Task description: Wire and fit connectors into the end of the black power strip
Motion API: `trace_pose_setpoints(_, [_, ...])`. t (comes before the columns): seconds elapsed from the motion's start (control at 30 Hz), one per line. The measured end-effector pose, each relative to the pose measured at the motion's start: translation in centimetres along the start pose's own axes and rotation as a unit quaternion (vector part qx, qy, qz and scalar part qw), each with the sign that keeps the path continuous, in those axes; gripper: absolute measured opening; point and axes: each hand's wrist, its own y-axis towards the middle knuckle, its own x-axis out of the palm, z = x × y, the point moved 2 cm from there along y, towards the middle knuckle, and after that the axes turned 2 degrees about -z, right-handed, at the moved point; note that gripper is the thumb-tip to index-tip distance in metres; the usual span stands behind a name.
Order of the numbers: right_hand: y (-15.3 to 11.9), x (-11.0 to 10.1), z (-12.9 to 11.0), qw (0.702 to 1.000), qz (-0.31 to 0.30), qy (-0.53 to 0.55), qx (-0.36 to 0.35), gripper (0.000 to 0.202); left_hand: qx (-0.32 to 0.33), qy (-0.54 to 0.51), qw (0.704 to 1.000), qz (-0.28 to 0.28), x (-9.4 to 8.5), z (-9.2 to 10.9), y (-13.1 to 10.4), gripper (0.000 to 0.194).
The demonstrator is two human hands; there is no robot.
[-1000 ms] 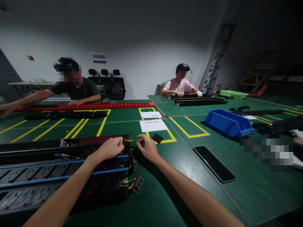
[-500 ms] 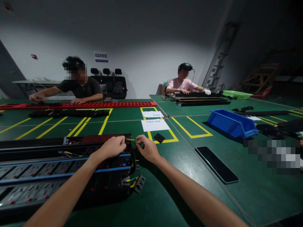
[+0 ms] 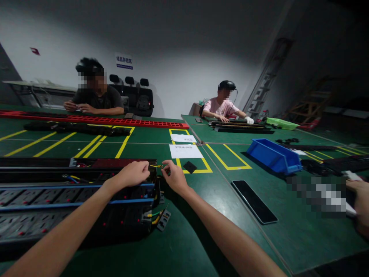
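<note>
A thin yellow wire (image 3: 155, 166) spans the short gap between my two hands. My left hand (image 3: 135, 173) is closed at the right end of a long black power strip assembly, and the wire comes out at its fingertips. My right hand (image 3: 175, 176) pinches the wire's other end between thumb and forefinger; the small tip there is too small to make out. Below my hands lie black power strips (image 3: 43, 219) with rows of sockets, red dots and blue edges. A grey end piece (image 3: 164, 220) hangs on green and yellow wires at the near strip's right end.
A black square plate (image 3: 190, 167) and white paper labels (image 3: 186, 151) lie beyond my right hand. To the right are a phone (image 3: 255, 202) and a blue bin (image 3: 273, 156). Two co-workers sit across the green table behind a red rack (image 3: 144, 122); another person's hand (image 3: 361, 198) is far right.
My view has shifted slightly; both my hands keep the same hold. The left co-worker has brought both hands together. A person's hand has come in at the right edge.
</note>
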Motion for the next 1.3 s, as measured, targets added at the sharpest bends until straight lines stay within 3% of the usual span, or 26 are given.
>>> trace_pose_setpoints(0.23, [-0.4, -0.2, -1.2, 0.996, 0.014, -0.078, -0.036, 0.012, 0.000, 0.009, 1.000, 0.001, 0.1, -0.3, 0.2, 0.012])
trace_pose_setpoints(0.53, [-0.8, 0.1, -1.4, 0.987, -0.023, -0.143, -0.071, 0.018, -0.005, 0.007, 1.000, 0.002, -0.1, 0.1, 0.0, 0.013])
trace_pose_setpoints(1.3, [-0.9, 0.0, -1.5, 0.993, -0.043, -0.082, -0.079, 0.024, 0.008, 0.026, 1.000, 0.002, 0.0, -0.2, 0.1, 0.013])
